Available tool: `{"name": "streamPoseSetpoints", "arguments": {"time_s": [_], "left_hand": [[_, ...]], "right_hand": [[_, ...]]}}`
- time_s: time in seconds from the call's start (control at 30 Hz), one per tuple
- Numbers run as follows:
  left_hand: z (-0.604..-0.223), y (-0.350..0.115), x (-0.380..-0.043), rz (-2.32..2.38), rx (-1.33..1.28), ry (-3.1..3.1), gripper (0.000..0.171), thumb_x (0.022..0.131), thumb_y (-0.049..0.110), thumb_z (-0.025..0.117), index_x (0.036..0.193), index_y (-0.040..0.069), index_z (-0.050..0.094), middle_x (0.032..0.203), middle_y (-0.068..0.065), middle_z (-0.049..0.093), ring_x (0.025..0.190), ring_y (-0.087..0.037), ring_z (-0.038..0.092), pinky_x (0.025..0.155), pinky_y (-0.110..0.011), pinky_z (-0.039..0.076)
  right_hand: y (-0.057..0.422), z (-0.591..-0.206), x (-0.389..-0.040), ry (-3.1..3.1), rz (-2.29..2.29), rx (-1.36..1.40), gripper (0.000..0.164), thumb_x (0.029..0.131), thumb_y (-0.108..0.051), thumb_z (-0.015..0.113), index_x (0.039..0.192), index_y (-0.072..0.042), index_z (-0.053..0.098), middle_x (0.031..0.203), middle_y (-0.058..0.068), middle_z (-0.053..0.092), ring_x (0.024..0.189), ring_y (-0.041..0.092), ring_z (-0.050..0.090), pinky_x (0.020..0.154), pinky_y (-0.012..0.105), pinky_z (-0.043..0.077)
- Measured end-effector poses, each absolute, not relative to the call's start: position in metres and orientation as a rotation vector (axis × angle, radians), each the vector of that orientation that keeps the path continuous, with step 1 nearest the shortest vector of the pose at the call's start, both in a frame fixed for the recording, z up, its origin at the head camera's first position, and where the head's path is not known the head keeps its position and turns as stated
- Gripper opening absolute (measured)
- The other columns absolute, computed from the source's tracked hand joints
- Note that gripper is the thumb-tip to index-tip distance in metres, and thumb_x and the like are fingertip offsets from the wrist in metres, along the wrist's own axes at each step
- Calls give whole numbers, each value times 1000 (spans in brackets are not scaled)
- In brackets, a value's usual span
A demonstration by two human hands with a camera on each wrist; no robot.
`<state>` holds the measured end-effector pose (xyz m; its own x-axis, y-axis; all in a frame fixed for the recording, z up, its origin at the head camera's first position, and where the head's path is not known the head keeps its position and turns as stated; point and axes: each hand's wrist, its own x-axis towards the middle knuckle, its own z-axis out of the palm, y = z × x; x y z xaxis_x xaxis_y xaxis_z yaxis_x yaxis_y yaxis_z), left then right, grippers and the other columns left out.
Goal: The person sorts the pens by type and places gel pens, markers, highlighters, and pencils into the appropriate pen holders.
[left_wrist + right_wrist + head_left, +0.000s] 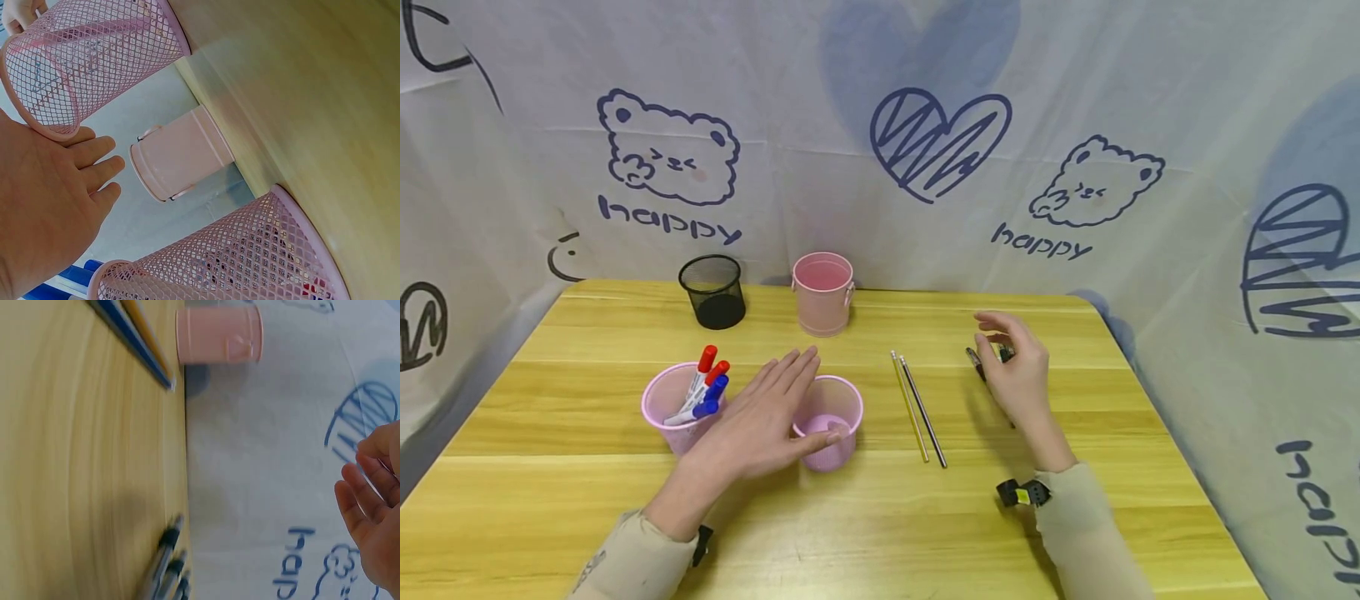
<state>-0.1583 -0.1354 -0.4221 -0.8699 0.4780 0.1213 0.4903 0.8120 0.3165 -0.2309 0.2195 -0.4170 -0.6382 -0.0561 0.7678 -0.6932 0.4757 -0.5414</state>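
Note:
My left hand (760, 417) is at a pink mesh cup (837, 456), its fingers straight at the left rim and its thumb over the near rim. In the left wrist view that hand (56, 194) lies right at the rim of the cup (119, 59). Just left stands another pink mesh cup (662, 393) with red- and blue-capped markers (696, 400) in it. My right hand (1018, 375) hovers above several dark pens (976, 363), which it partly hides. Its fingers are loosely bent, with nothing between them in the right wrist view.
A yellow pencil (912, 412) and a dark pencil (925, 417) lie side by side between the hands. At the back stand a black mesh cup (718, 308) and a pink pail (823, 308). Behind the wooden table (1075, 517) hangs a printed cloth (805, 183).

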Motion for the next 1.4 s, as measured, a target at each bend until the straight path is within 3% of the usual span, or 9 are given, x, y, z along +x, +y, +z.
{"name": "streamPoseSetpoints", "arguments": {"time_s": [0.23,0.63,0.73,0.9,0.97,1.23,1.4], "left_hand": [[-422,-136,-158,-530,-790,-2956,112,91,87,38,167,8,16,175,-7,11,160,-32,15,130,-50,13],[-424,-134,-157,-538,-776,-2974,111,91,87,39,167,9,15,175,-5,10,161,-30,12,130,-49,12],[-424,-135,-157,-536,-776,-2969,112,91,87,38,167,8,16,175,-6,11,160,-30,13,130,-49,13],[-424,-135,-157,-540,-781,-2966,111,91,87,38,167,8,15,175,-6,9,161,-29,12,130,-48,12],[-423,-135,-157,-543,-782,-2968,111,91,86,38,167,9,15,175,-5,9,161,-29,10,130,-48,11],[-424,-135,-158,-544,-792,-2949,110,92,84,42,167,9,15,175,-5,10,161,-29,11,130,-49,12],[-424,-136,-158,-536,-789,-2958,110,92,84,42,167,8,15,175,-7,12,161,-29,12,130,-49,13]], "right_hand": [[247,-422,-240,-2065,1171,448,31,90,14,69,121,6,70,115,21,73,100,38,69,85,18,57],[302,-424,-257,-2329,1152,135,40,94,6,68,133,4,63,129,19,68,110,36,68,80,9,48],[312,-426,-263,-2437,1099,130,42,96,2,68,137,2,61,133,20,66,112,38,67,82,17,50],[328,-434,-273,-2591,1028,178,44,97,1,66,140,4,57,134,24,63,112,43,66,87,48,57],[334,-437,-276,-2650,1016,193,45,98,2,65,142,5,55,135,27,62,112,45,65,88,55,58],[351,-446,-284,-2865,970,250,53,99,-1,63,149,5,49,140,27,59,113,44,65,78,41,58],[354,-453,-290,-2963,969,288,52,101,-5,63,149,6,48,142,29,57,117,48,63,89,51,60]]}}
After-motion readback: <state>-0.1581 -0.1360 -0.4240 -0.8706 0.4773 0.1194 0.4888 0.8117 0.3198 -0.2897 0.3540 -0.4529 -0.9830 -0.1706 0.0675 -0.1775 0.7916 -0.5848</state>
